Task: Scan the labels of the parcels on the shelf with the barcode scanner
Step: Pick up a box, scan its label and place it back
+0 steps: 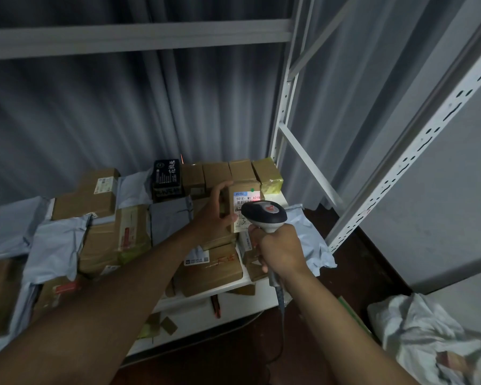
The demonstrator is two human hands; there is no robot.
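My left hand (218,211) grips a small brown cardboard parcel (245,194) and holds it upright above the shelf, its white printed label facing me. My right hand (279,250) is curled round the handle of a grey and black barcode scanner (264,213). The scanner's head sits right in front of the label's lower half and hides part of it. A faint red glow shows on the label's upper right. The scanner's cable hangs down below my right wrist.
The white shelf (228,298) carries several brown boxes (86,194), grey mailer bags (56,245) and a black box (167,177). A white perforated upright (417,151) stands at the right. Crumpled bags (433,337) lie on the dark floor at lower right. Grey curtains hang behind.
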